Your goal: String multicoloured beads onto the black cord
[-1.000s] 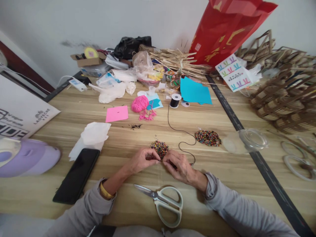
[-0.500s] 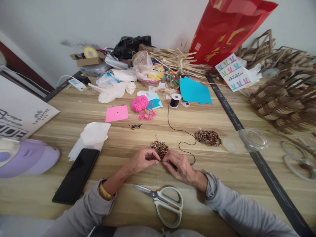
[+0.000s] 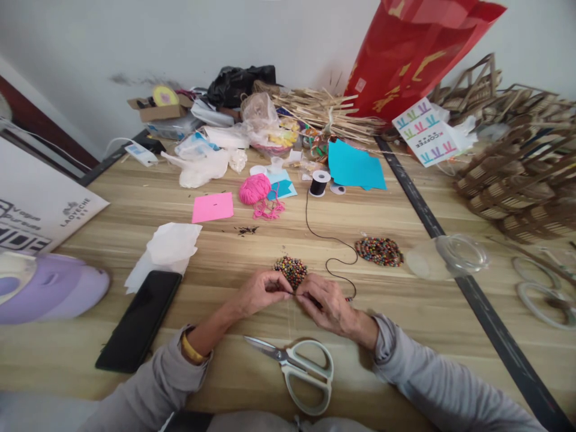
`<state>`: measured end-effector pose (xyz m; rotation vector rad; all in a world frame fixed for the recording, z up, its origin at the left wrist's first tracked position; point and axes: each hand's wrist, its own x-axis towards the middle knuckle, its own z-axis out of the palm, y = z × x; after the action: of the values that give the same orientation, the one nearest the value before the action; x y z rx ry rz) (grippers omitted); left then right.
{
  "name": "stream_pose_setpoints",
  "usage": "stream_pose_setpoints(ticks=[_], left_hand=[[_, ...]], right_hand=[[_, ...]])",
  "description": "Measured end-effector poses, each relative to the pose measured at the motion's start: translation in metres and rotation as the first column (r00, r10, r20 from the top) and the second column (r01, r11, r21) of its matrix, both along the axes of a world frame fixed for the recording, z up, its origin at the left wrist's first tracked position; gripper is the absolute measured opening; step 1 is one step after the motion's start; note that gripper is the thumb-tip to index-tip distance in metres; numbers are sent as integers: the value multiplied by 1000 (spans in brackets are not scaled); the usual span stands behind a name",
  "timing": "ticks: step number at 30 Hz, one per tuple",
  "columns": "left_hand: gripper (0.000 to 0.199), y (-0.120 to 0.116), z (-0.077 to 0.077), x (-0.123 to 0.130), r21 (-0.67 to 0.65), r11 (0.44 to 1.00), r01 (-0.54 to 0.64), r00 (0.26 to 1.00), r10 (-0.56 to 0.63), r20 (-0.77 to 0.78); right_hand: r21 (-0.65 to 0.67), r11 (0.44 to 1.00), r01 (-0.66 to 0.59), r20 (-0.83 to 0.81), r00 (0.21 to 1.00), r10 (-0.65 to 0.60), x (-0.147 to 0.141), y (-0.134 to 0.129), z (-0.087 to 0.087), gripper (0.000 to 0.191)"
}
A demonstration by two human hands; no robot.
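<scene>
Left hand [image 3: 264, 292] and right hand [image 3: 328, 303] pinch thin dark strand [image 3: 293, 293] near piled beads [image 3: 291, 271], presumably for fine control.

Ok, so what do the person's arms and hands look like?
Both arms have long, plain grey sleeves, the left sleeve and the right sleeve, with wrinkled cuffs that stop short of the wrists. The left hand and the right hand have no gloves. A shiny yellow band goes around the left wrist.
</scene>
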<state>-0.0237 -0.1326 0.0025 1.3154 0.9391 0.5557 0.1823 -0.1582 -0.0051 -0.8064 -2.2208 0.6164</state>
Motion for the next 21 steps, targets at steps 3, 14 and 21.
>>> stream_pose_setpoints(ticks=[3,14,21], left_hand=[[19,0,1,0,-4,1000,4,1000,-4,-6],[18,0,-1,-1,22,1000,22,1000,-21,-22],[16,0,-1,0,21,1000,19,1000,-18,-25]], right_hand=[[-5,1000,-2,-6,1000,2,0,0,0,8],[5,1000,-8,-6,1000,8,-1,0,0,10],[19,1000,-21,-11,1000,21,-1,1,-4,8]])
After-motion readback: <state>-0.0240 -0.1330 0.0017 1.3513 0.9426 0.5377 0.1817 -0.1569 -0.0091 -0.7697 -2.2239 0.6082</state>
